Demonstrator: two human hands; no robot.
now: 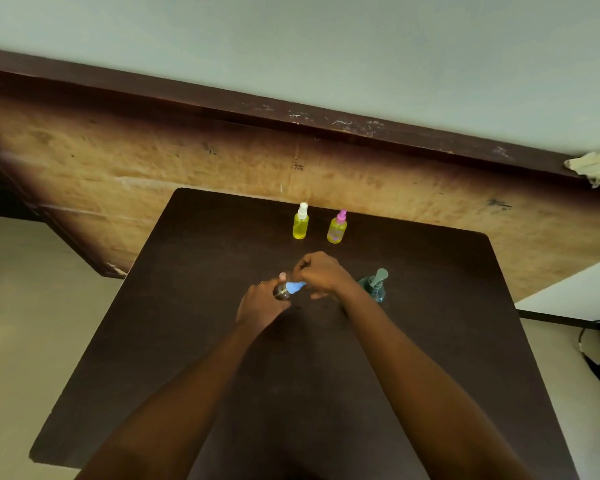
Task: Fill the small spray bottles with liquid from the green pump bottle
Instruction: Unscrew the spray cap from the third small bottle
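Setting: dark table (194,341) pushed against a worn wooden panel, pale wall above.
Bottle in hand: small bottle (282,292) held low over the table's middle, looks dark and empty, though blur makes that unsure.
Left hand (262,306): closed around that bottle's body.
Right hand (321,273): fingers pinched on the blue cap (296,286), which tips sideways toward the right.
Key relation: cap's long axis lies nearly level, pointing at the right hand; I'd say it is being twisted on or off.
Pump bottle (374,287): green, upright, just right of the right wrist, so the right hand is nearer.
Filled ones: white-capped bottle (301,223) and pink-capped bottle (337,228) stand side by side at the far edge, both holding yellow liquid.
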